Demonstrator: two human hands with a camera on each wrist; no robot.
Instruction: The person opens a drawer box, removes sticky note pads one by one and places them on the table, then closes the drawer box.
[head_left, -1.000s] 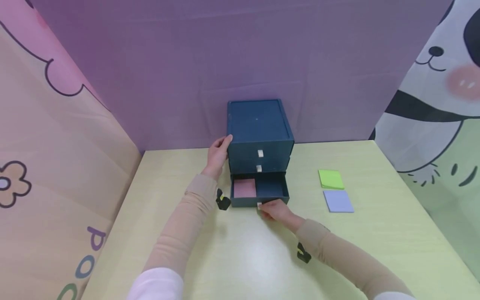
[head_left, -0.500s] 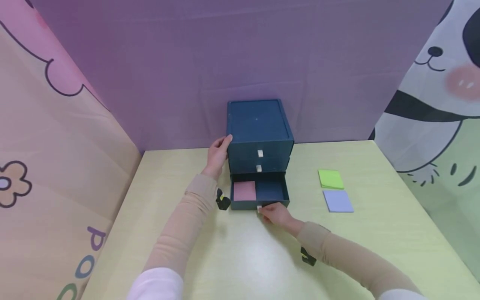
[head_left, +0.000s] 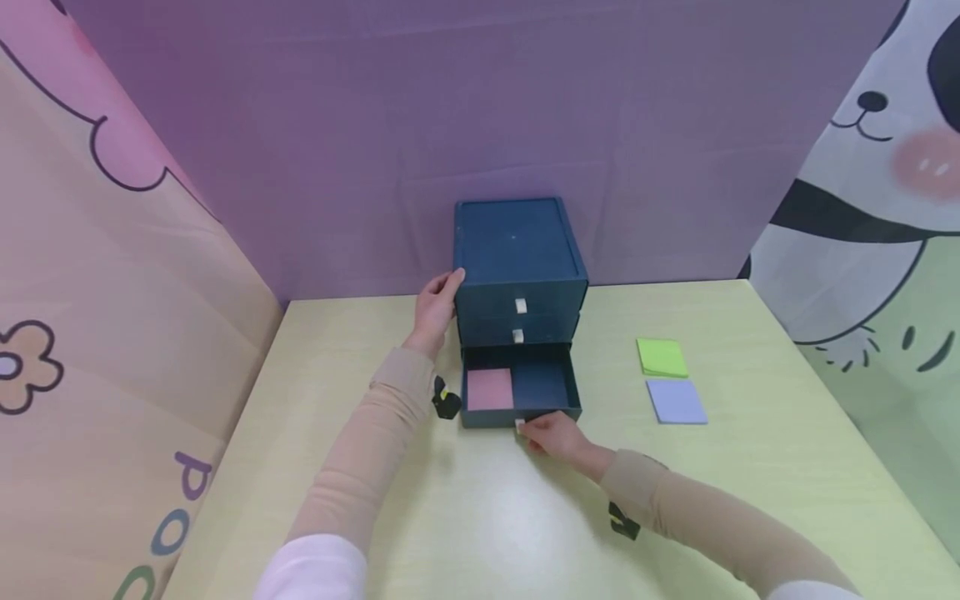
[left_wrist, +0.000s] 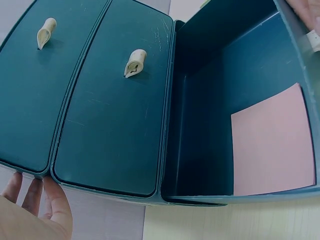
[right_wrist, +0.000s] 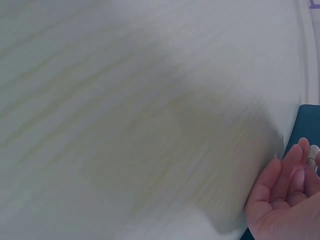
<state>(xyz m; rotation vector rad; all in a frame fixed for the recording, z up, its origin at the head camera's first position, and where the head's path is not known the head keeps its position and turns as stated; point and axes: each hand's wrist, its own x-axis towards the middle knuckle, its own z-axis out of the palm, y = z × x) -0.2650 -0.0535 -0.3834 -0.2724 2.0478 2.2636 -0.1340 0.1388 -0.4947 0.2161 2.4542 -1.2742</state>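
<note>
A dark blue drawer cabinet (head_left: 517, 242) stands at the back of the table, its bottom drawer (head_left: 543, 387) pulled out. Inside that drawer's left part lies a pink sticky note pad (head_left: 490, 390), also visible in the left wrist view. My left hand (head_left: 435, 312) rests against the cabinet's left side near the top front corner; its fingertips press the side wall in the left wrist view. My right hand (head_left: 557, 435) pinches the small cream pull tab (head_left: 520, 425) on the bottom drawer's front. Two upper drawers are closed, each with a cream loop tab (left_wrist: 135, 63).
Right of the cabinet, a green sticky note pad (head_left: 662, 357) and a lavender one (head_left: 677, 402) lie on the pale wood table (head_left: 480, 525). A purple cloth backdrop (head_left: 360, 150) rises behind the cabinet, with printed cloths at both sides.
My right hand has drawn the bottom drawer a little further out toward me, and the pink pad has come along with it. The left hand has stayed in place.
</note>
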